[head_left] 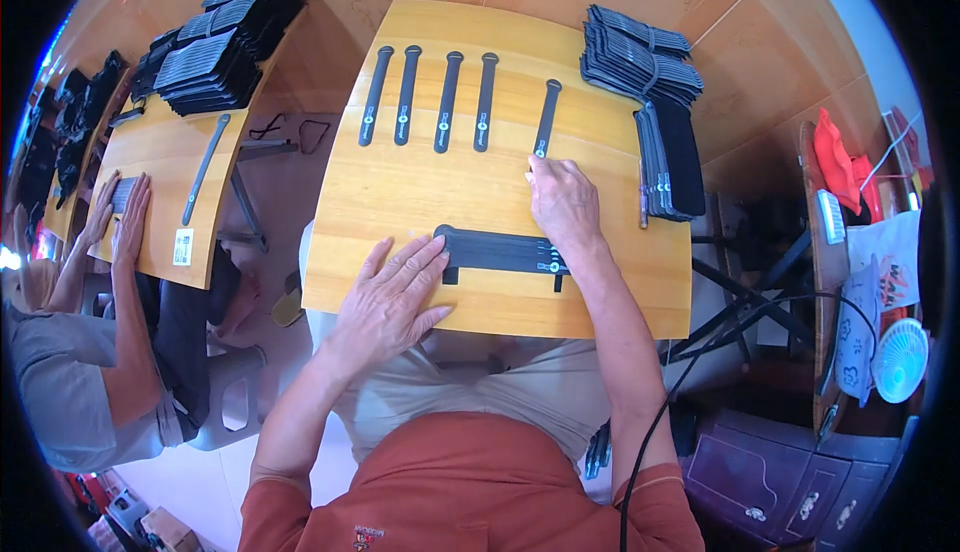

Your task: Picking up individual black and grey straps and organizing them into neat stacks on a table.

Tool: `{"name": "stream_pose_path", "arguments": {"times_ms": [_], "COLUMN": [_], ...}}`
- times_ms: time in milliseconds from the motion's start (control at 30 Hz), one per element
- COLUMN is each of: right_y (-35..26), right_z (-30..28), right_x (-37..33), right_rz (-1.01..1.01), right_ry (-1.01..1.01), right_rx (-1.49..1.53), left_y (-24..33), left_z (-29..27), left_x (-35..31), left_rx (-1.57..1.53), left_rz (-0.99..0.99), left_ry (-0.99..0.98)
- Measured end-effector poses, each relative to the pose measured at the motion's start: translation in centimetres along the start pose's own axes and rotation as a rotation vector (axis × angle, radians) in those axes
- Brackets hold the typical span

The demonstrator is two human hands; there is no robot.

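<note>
My left hand lies flat with fingers stretched out, its fingertips on the rounded left end of a layered set of dark straps at the near side of the wooden table. Farther up, my right hand has its fingers closed on the lower, printed end of a single dark strap, which points away from me. To its left, several similar straps lie apart in a row, each with a slotted end at the far side. Beneath the layered set, two short black tabs show.
Bundled dark straps and an upright-edged stack sit along the table's right edge. At left, a co-worker's hands rest on another table with strap piles. A black cable runs past my right arm. A small fan stands far right.
</note>
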State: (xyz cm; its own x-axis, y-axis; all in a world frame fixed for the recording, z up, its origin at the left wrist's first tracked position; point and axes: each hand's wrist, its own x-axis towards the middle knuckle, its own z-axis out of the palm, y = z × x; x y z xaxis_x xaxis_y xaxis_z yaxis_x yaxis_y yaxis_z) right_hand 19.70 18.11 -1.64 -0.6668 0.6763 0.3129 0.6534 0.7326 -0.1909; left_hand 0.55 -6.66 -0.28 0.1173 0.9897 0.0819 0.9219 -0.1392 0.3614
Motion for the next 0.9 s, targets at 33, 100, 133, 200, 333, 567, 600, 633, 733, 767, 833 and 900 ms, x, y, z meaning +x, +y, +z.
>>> {"name": "stream_pose_path", "arguments": {"times_ms": [33, 100, 133, 200, 333, 567, 600, 633, 733, 767, 833, 900], "right_y": [0.1, 0.3, 0.5, 0.6, 1.3, 1.8, 1.5, 1.1, -1.1, -2.3, -4.5, -6.4], "right_z": [0.2, 0.0, -0.2, -0.4, -1.0, -5.3, -6.3, -7.4, -10.7, -12.2, -14.2, -15.6], "right_x": [-0.3, -0.6, -0.8, -1.4, -2.8, -4.7, -5.0, -5.3, -6.8, -7.5, -9.0, -10.2], "right_rz": [-0.044, -0.088, -0.105, -0.121, -0.083, -0.068, -0.065, -0.063, -0.076, -0.103, -0.128, -0.247], "right_ry": [0.025, 0.051, 0.068, 0.087, 0.175, 0.362, 0.364, 0.408, 0.485, 0.495, 0.502, 0.437], "right_rx": [-0.048, -0.101, -0.116, -0.133, -0.086, -0.063, -0.064, -0.038, 0.004, 0.067, 0.134, 0.297], "left_y": [0.1, 0.3, 0.3, 0.2, 0.3, 0.1, 0.1, 0.1, -0.1, 0.0, 0.7, 2.1], "left_z": [0.0, 0.0, 0.0, 0.2, -0.1, -0.7, -0.9, -1.0, -0.9, -0.4, 1.0, 0.8], "left_x": [0.0, 0.0, 0.0, 0.0, 0.2, 0.9, 1.0, 1.1, 1.4, 1.4, 1.4, 1.9], "left_rx": [-0.009, 0.004, 0.017, 0.024, 0.026, -0.054, -0.089, -0.124, -0.216, -0.217, -0.362, -0.370], "left_rz": [-0.005, 0.000, 0.001, 0.004, 0.006, 0.037, 0.012, -0.012, -0.090, -0.087, -0.127, -0.085], "left_ry": [0.000, 0.036, 0.070, 0.054, 0.046, 0.158, 0.151, 0.144, 0.154, 0.154, 0.396, 0.487]}}
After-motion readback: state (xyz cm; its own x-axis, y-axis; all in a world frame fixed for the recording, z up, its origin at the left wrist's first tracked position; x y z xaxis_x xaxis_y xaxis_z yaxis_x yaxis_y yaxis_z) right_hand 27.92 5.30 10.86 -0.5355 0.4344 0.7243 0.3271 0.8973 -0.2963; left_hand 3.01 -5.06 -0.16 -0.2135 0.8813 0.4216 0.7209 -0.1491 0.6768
